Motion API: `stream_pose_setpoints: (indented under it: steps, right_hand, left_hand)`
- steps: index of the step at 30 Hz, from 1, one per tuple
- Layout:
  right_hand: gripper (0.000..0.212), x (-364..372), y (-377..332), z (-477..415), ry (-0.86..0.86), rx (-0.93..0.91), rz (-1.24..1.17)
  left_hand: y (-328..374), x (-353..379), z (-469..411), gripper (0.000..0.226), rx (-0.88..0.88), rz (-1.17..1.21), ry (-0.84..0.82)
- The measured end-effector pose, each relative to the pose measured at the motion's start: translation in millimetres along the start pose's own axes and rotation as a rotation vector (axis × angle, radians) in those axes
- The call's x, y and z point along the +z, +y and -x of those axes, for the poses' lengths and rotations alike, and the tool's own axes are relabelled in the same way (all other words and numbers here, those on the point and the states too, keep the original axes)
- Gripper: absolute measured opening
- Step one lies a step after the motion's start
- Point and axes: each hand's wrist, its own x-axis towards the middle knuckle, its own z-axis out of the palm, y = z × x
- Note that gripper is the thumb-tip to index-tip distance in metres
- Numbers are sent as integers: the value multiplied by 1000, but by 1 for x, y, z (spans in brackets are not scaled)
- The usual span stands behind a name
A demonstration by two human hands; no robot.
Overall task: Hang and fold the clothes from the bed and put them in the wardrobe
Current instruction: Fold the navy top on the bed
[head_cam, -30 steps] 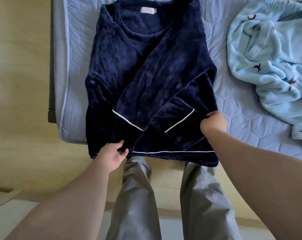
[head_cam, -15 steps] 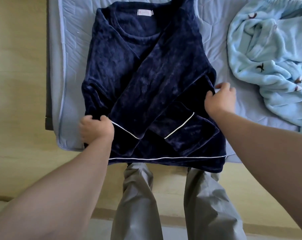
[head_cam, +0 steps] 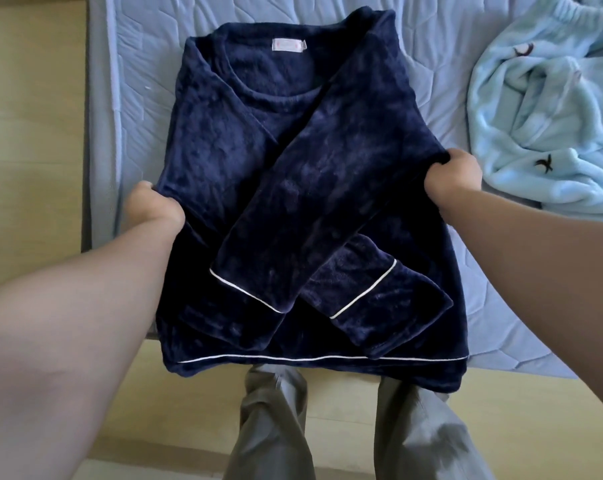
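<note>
One navy top (head_cam: 258, 161) lies flat at centre frame on the bed (head_cam: 431, 57), its hem hanging over the bed's near edge. Its two sleeves (head_cam: 327, 188) are folded across the front and cross at lower centre. Three white piping lines (head_cam: 293, 358) show, one on each cuff and one along the hem. The left grip (head_cam: 153, 206) clutches the top's left edge, and the right grip (head_cam: 454, 178) clutches its right edge. One pale blue garment (head_cam: 552, 133) lies crumpled at upper right, apart from the top.
</note>
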Motion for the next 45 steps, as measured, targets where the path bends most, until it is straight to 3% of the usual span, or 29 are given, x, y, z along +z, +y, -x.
stream_pose_setpoints:
  steps: [7, 14, 19, 24, 28, 31, 36, 38, 40, 42, 45]
  right_hand:
    - [22, -3, 3, -7, 70, 181, -273]
    - [29, -5, 0, -10, -5, 363, -421]
    - [33, -6, -16, -11, 109, 374, -469]
    - [29, 5, -25, -16, 195, 491, -607]
    - [39, 5, -39, -27, 361, 368, -364]
    - [52, 5, -80, -46, 383, 201, -223]
    - [67, 22, -137, -65, 52, -376, 220]
    - [71, 22, -152, -78, -55, -521, 439]
    - [63, 19, -162, -92, -115, -537, 573]
    - [41, 14, -166, -104, -120, -508, 627]
    - [34, 4, -167, -115, -121, -415, 597]
  left_hand:
    - [-6, 1, -17, 20, -52, 67, 34]
    - [-9, 7, -21, 14, -33, -9, -121]
    - [20, 1, -29, 28, 100, -33, -282]
    - [45, -5, -40, 33, 20, -39, -352]
    - [78, -7, -51, 36, 51, 124, -297]
    - [113, -2, -62, 42, 240, 93, -207]
    - [158, 9, -72, 54, 499, -12, -18]
    - [168, 10, -78, 59, 604, -86, -28]
    - [174, 8, -86, 58, 678, -162, -85]
    - [175, 5, -94, 42, 718, -200, -126]
    - [176, -1, -103, 25, 650, -187, -164]
